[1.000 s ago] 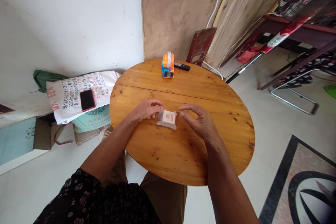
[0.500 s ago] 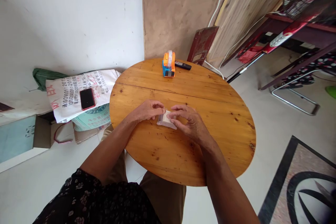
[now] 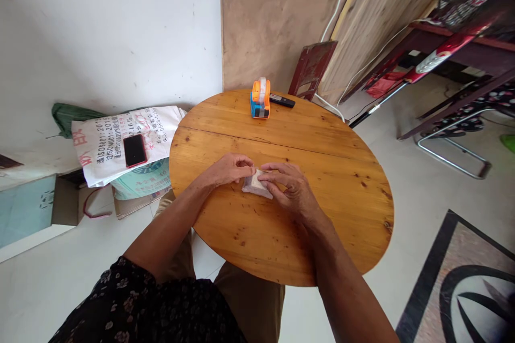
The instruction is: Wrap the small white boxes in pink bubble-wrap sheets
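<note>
A small pale packet [image 3: 256, 186], wrapped in what looks like clear or white film, lies on the round wooden table [image 3: 322, 171]. At its left end, my left hand [image 3: 231, 169] is closed, thumb and fingers pinching the wrapping's edge. My right hand [image 3: 292, 185] comes from the other side, with its fingertips and thumb closed on the packet's top and right end. What is inside the wrapping cannot be made out.
An orange and blue tape dispenser [image 3: 260, 99] stands near the table's far edge, beside a black remote control [image 3: 282, 101]. Left of the table, a phone [image 3: 134, 150] rests on a white printed sack [image 3: 108, 142]. A dark red chair [image 3: 311, 67] stands behind.
My right fingers have drawn closer together on the packet's top. The left hand keeps nearly the same pinch, and the packet stays in place. The view has shifted slightly.
</note>
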`<action>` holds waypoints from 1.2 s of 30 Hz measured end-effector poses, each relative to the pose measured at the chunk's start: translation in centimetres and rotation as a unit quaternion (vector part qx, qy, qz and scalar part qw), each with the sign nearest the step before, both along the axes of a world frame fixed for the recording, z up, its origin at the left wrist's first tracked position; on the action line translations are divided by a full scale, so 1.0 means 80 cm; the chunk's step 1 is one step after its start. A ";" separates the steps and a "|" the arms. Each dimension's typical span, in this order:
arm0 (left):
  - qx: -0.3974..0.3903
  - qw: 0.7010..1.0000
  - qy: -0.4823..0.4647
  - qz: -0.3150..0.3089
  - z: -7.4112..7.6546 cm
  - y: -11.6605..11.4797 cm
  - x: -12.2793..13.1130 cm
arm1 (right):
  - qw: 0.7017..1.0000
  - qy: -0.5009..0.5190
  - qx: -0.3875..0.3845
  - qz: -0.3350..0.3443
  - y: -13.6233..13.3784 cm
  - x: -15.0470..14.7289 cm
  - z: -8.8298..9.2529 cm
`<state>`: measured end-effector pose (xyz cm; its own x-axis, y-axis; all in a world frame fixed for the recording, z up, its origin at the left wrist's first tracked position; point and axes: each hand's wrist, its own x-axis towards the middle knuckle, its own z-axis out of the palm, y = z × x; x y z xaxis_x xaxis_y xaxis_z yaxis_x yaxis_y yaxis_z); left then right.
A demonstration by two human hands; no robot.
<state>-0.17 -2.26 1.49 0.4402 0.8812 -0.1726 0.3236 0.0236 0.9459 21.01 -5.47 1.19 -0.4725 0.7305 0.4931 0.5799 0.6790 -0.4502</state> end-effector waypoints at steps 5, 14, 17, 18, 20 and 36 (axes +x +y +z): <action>0.017 1.000 -0.018 -0.006 -0.011 0.002 0.000 | 0.998 0.047 -0.011 -0.036 -0.002 -0.008 0.002; 0.058 0.993 -0.044 -0.091 -0.010 -0.009 0.006 | 0.969 0.211 -0.104 -0.080 -0.004 -0.008 0.006; 0.060 0.988 -0.101 -0.105 -0.010 -0.012 0.010 | 0.947 0.280 -0.117 -0.105 -0.002 -0.004 0.006; 0.059 0.986 -0.116 -0.108 -0.011 -0.013 0.012 | 0.938 0.301 -0.118 -0.121 -0.001 -0.003 0.006; 0.055 0.982 -0.133 -0.118 -0.012 -0.014 0.014 | 0.921 0.338 -0.117 -0.151 0.002 0.001 0.006; 0.045 0.974 -0.123 -0.184 -0.014 -0.016 0.013 | 0.803 0.503 -0.255 -0.193 0.032 0.022 -0.013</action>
